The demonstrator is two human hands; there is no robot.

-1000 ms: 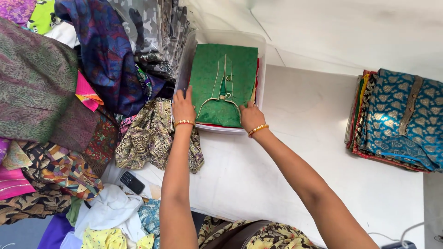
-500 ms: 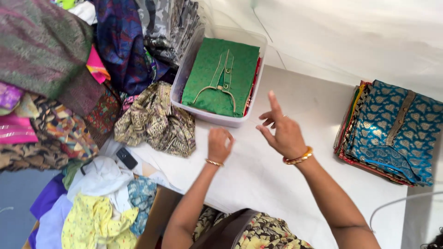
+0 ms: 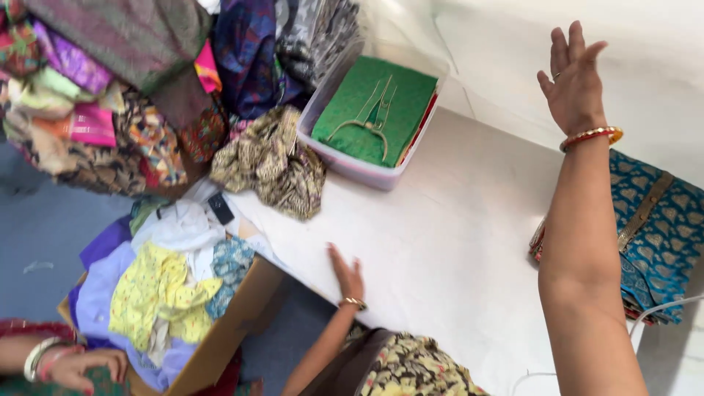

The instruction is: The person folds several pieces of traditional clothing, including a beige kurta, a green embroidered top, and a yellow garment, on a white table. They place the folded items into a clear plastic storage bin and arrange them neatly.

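My left hand (image 3: 347, 274) lies flat on the white table (image 3: 440, 235) near its front edge, fingers together, holding nothing. My right hand (image 3: 574, 82) is raised high in the air with fingers spread, empty, a red and gold bangle on its wrist. A clear plastic bin (image 3: 367, 170) holding a folded green embroidered garment (image 3: 374, 110) stands at the table's far left, well apart from both hands. A stack of folded blue patterned cloth (image 3: 656, 235) lies at the right, partly behind my right forearm.
A crumpled beige patterned cloth (image 3: 275, 165) lies beside the bin. Heaps of colourful fabrics (image 3: 110, 88) fill the left. A cardboard box (image 3: 227, 334) of light clothes sits below the table. Another person's hand (image 3: 73, 365) shows at bottom left. A small black object (image 3: 220, 208) rests nearby.
Both hands left the bin. My left hand dropped flat onto the table near the front edge; my right hand rose up to the right, fingers spread. The view tilted.
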